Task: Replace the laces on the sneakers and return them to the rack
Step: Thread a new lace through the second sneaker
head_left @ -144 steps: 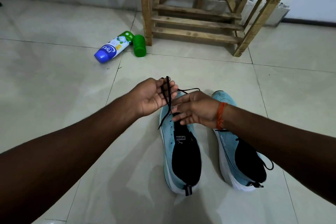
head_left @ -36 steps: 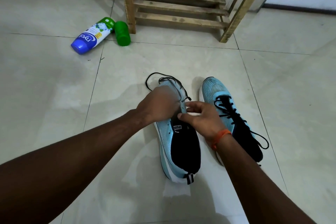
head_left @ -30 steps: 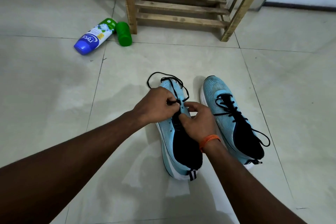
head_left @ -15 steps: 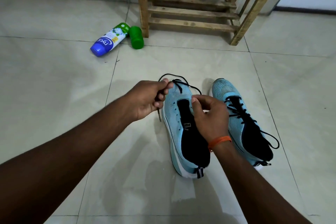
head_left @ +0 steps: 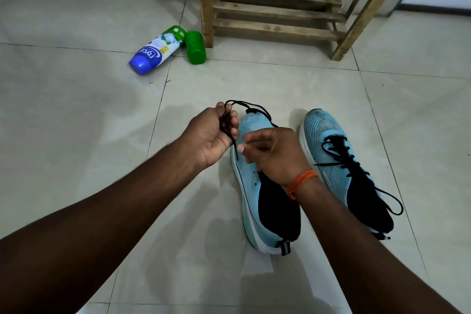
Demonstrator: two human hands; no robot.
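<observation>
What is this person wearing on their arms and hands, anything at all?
Very little. The left forearm and right forearm are bare, with no sleeves in view. The left hand shows no glove or watch. The right hand is ungloved too, but an orange thread band of several thin strands circles its wrist.

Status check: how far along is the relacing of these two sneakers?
Done: the laced sneaker looks finished, ends loose. In hand: the left hand grips the black lace at the toe of the unlaced sneaker; its side eyelets show empty. Left: thread that shoe, then put both on the rack.
</observation>
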